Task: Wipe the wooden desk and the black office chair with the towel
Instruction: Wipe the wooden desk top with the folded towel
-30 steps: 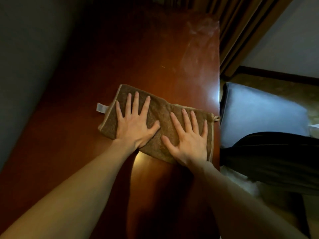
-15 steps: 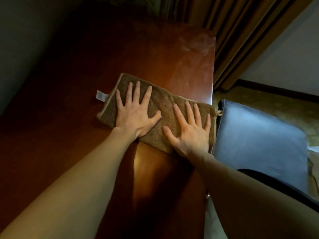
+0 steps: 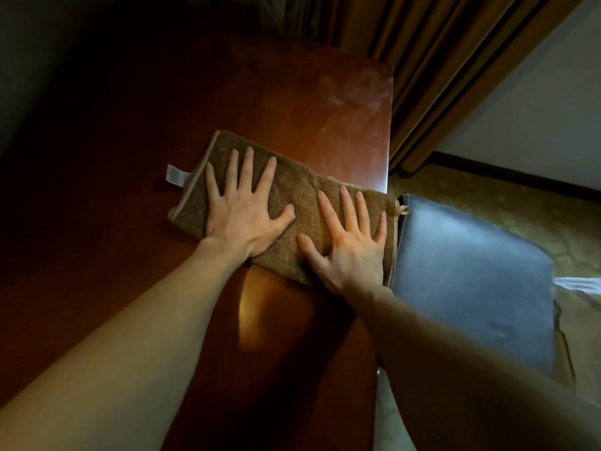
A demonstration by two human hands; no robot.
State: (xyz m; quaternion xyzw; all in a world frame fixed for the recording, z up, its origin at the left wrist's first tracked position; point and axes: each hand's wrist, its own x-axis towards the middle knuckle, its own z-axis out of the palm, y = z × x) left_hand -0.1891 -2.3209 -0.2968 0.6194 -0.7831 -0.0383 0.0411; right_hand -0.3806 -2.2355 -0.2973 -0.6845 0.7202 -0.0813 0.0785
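Observation:
A folded brown towel with a white tag at its left end lies flat on the reddish wooden desk, its right end at the desk's right edge. My left hand presses on the towel's left half with fingers spread and straight. My right hand presses flat on the right half, fingers also spread. Just past the desk's right edge, lower down, is the dark seat of the chair, shining bluish in the light.
Brown curtains hang beyond the desk's far right corner. A grey wall runs along the desk's left side. Patterned carpet and a white wall with dark skirting lie to the right.
Both hands have pushed the towel away from me along the desk. The view has tilted up, showing more of the curtains and the desk's far end.

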